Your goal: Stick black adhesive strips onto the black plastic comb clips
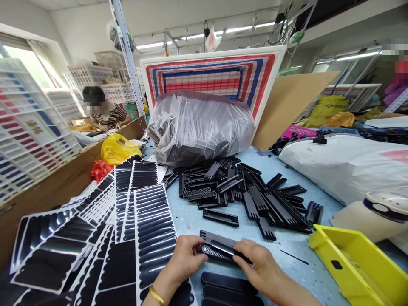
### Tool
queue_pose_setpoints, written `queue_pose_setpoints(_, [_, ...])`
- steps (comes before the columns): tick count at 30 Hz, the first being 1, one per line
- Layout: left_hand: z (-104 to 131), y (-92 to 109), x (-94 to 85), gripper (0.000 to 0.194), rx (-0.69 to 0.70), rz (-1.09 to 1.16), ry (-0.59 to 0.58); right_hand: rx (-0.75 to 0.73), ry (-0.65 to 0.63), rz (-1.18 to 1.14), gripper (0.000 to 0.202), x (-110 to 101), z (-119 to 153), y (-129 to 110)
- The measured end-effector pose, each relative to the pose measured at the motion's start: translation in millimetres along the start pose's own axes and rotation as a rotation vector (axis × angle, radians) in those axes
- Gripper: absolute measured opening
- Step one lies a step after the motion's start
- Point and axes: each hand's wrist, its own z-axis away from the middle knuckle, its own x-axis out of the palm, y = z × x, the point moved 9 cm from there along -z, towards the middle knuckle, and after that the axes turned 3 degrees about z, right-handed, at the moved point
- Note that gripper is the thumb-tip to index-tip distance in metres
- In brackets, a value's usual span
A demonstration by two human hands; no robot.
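A slim black plastic piece (214,254) with a patterned face is held low over the table, between my two hands. Across it lies a glossy black strip (221,246), and another notched black piece (210,235) shows just behind. My left hand (186,260) pinches the left end, thumb and fingers closed. At the right end, my right hand (259,265) grips with thumb and fingertips; its hold covers that end. Several smooth black rounded pieces (228,291) lie side by side below my hands. Sheets of glossy black strip stickers (154,238) spread beside my left forearm.
Beyond my hands is a heap of notched black pieces (223,182), with a large plastic bag (204,127) behind it. A yellow bin (360,255) stands at right, near a white sack (350,165). A wooden board (41,182) edges the left; a person (108,112) sits beyond.
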Motion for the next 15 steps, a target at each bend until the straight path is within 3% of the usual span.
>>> queue_pose_setpoints(3, [0.5, 0.0, -8.0, 0.040, 0.031, -0.003, 0.018, 0.070, 0.071, -0.038, 0.031, -11.9, -1.5, 15.2])
queue_pose_setpoints(6, [-4.8, 14.6, -16.4, 0.046, 0.175, -0.208, 0.030, 0.109, 0.125, -0.062, 0.034, -21.4, 2.5, 29.0])
queue_pose_setpoints(9, [-18.8, 23.8, -9.9, 0.049, 0.208, -0.374, -0.086, 0.142, 0.120, -0.097, 0.032, -20.4, 7.8, 33.2])
queue_pose_setpoints(15, [-45.0, 31.6, -2.5, 0.034, 0.147, -0.326, -0.232, 0.199, 0.142, -0.158, 0.031, -20.1, 16.4, 31.3])
